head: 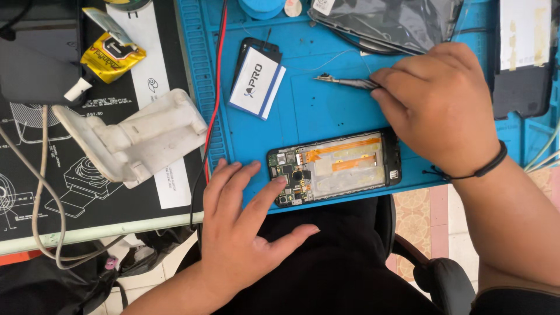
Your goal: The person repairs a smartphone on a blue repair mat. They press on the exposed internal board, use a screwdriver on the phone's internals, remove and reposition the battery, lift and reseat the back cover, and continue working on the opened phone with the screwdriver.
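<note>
Down at the near edge of the blue silicone repair mat (326, 105), which covers the right part of the bench, lies an opened black smartphone (334, 168) with its back cover off, showing a dark circuit board at its left end and orange flex ribbons across a pale middle plate. The left hand (245, 227) rests flat and released, fingers spread, with its fingertips (279, 182) touching the phone's left end at the mat's near edge. The right hand (434, 108), with a thin black cord band (490, 166) on its wrist, is clenched around slim metal tweezers (350, 82), whose tips point left over the mat, just beyond the phone's far side; a tiny part sits at the tips, too small to tell.

Near the mat's far left corner lies a white and blue battery pack (256, 81) on a black frame, and a red wire (217, 87) runs along the mat's left edge. Left of the mat, on a black printed sheet (35, 192), sits a white plastic holder (134, 140), with a yellow glue tube packet (109, 57) near the bench's far edge. Dark crumpled plastic film (396, 23) lies at the mat's far edge.
</note>
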The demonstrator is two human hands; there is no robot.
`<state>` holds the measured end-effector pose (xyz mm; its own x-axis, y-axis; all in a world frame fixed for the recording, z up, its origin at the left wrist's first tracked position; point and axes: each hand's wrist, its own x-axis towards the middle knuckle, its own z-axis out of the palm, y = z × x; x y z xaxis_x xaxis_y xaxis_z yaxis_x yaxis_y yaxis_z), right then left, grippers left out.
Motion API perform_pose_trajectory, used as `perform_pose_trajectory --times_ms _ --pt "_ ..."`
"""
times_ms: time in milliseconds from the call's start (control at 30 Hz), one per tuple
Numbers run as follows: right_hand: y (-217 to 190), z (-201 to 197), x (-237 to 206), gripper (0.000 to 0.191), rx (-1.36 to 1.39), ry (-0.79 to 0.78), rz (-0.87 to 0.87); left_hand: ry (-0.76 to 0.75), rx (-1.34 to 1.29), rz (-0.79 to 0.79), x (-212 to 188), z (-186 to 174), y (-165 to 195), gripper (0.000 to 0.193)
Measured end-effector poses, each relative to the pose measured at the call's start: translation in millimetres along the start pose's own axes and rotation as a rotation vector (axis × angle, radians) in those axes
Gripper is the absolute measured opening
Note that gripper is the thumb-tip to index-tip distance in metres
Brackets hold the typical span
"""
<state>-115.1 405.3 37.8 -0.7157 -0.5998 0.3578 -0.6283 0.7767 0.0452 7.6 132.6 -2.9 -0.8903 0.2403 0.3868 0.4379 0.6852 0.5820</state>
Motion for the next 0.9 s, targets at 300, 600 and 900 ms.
perform_pose_trajectory --times_ms 300,600,900 --pt "-9.0 -38.4 -20.2 0.024 0.256 -0.007 0.210 0.032 -0.038 -0.056 -3.4 0.8 -6.8 0.065" --pt "-25.4 -32.1 -57.1 0.031 0.460 0.004 0.249 0.129 -0.320 -0.061 16.9 -18.7 -2.1 0.026" --pt "-51.6 -39.9 -54.4 0.035 0.619 0.033 0.247 0.013 -0.423 0.131 48.1 -25.8 6.7 0.028"
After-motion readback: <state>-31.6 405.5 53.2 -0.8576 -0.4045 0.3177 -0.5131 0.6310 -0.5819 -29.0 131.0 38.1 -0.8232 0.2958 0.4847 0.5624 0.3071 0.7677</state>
